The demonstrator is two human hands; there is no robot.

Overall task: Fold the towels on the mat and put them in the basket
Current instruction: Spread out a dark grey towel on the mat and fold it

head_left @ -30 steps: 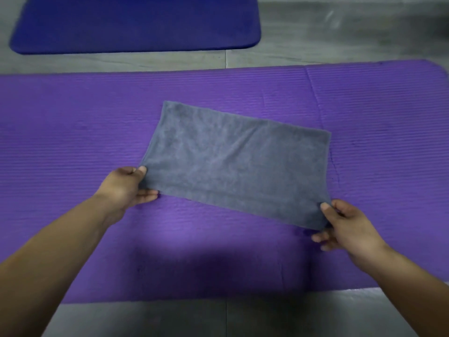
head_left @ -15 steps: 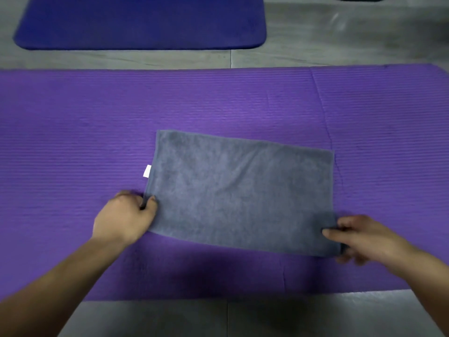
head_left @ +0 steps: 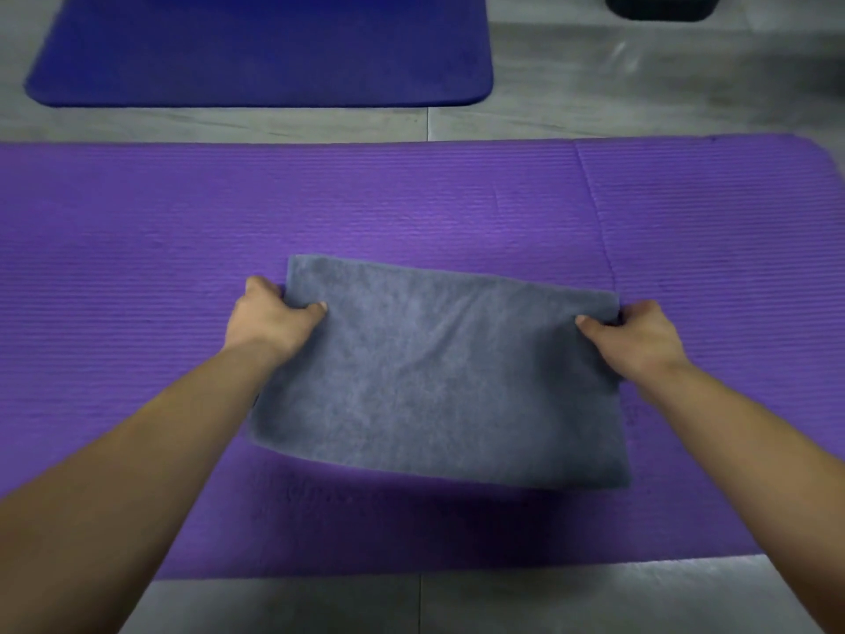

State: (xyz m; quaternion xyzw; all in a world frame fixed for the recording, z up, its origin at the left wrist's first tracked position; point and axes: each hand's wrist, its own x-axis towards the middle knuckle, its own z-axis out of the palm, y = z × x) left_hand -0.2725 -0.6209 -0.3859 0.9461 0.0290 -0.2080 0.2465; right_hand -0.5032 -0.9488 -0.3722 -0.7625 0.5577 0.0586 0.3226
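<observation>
Head view. A grey rectangular terry towel (head_left: 439,372) lies near the middle of the purple ribbed foam mat (head_left: 137,267), with a dark shadow under its near edge, so that edge may be raised off the mat. The left hand (head_left: 274,322) pinches the towel's left side just below the far corner, thumb on top. The right hand (head_left: 631,336) pinches the right side in the same way. The towel's long axis runs left to right across the person, slightly skewed, with the right end a little nearer. Its short sides point away from the person and back. Judged progress: early to middle. One towel is in hand and appears to be mid-fold, though its layers cannot be counted. A dark container (head_left: 663,6) at the top edge, possibly the basket, stands well apart on the grey floor (head_left: 594,84), and no towel is visible in it. A dark blue mat (head_left: 256,48) lies beyond.
</observation>
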